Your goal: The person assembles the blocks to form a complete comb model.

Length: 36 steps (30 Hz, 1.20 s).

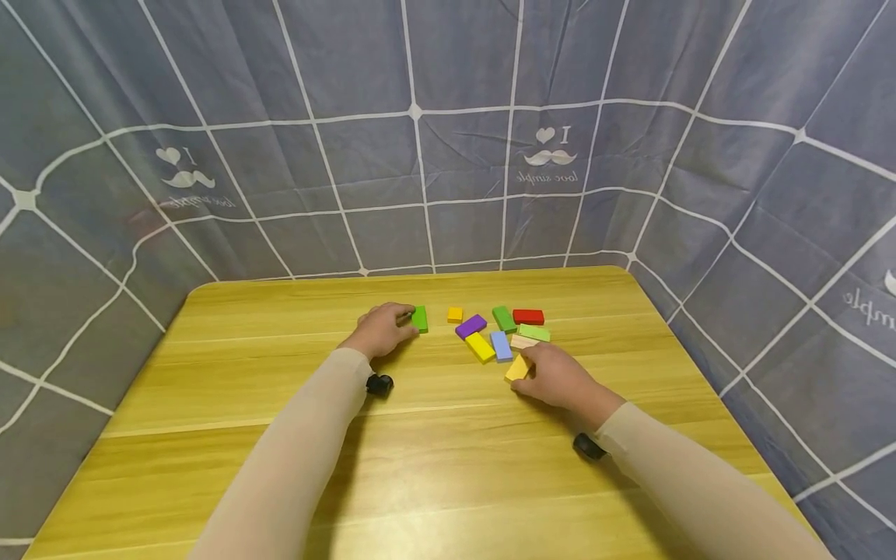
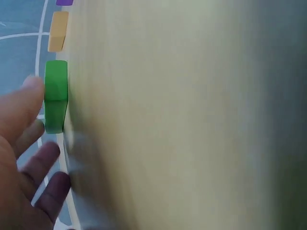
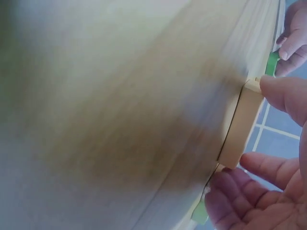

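Observation:
My left hand (image 1: 383,330) is at the left of the group, thumb and index finger at the two ends of a green block (image 1: 421,320). In the left wrist view the same green block (image 2: 56,93) stands close by the thumb and index finger, the other fingers spread below it. My right hand (image 1: 556,376) pinches a yellow-orange block (image 1: 516,369) by its ends between thumb and index finger. That block (image 3: 241,124) shows between the fingertips in the right wrist view. Just beyond it are a pale wooden block (image 1: 523,342) and a blue block (image 1: 501,346).
Between the hands lie a yellow block (image 1: 479,348), a purple block (image 1: 471,326) and a small orange block (image 1: 455,315). Farther right are a darker green block (image 1: 504,319), a red block (image 1: 528,316) and a light green block (image 1: 535,333). A grey checked curtain (image 1: 462,155) encloses the wooden table (image 1: 448,467).

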{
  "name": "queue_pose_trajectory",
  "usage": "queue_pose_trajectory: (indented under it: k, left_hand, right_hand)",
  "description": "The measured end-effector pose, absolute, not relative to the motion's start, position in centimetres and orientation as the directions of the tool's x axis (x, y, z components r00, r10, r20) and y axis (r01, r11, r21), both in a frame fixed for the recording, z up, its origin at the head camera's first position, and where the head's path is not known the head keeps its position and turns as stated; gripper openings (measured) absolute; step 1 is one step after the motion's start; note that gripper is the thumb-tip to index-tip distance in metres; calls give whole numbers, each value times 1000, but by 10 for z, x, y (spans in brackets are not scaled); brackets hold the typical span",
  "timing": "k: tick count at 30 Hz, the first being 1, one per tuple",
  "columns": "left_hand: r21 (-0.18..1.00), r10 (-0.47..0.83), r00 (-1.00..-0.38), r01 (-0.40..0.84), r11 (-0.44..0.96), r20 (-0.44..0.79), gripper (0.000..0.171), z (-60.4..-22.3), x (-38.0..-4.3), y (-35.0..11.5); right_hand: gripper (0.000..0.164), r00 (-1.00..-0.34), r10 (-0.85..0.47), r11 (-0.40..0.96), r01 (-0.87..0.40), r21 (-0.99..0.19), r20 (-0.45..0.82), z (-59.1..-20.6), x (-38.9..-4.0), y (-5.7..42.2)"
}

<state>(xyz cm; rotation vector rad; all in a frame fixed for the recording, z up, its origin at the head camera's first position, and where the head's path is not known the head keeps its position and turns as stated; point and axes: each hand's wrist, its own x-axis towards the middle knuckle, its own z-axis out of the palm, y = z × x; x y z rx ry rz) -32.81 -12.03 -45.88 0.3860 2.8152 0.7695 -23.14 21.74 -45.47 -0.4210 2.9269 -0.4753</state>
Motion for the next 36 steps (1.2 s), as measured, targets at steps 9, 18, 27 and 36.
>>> queue_pose_trajectory:
  k: [9,18,27,36]
  left_hand:
    - [531,260,-957,157,833,-127,55,-464,-333,-112]
    - [512,243,-961,145,847,-130,56,-467,-340,-109]
    - [501,251,-957,149,853,-143,57,-466,-341,-108]
    - [482,237,-960,137,865,-151,54,-465,-338,-104]
  right_hand:
    - [60,-957,-274,912,-228,-341,-92,-456,-231,222]
    - [64,-955,-279,906,-225,-358,-105,-455,-230,219]
    - [66,-952,-290,905,-239,-351,-101,-458,-229,217]
    - [65,-968,-223,909,-162,-383,-118,-463,-229,219]
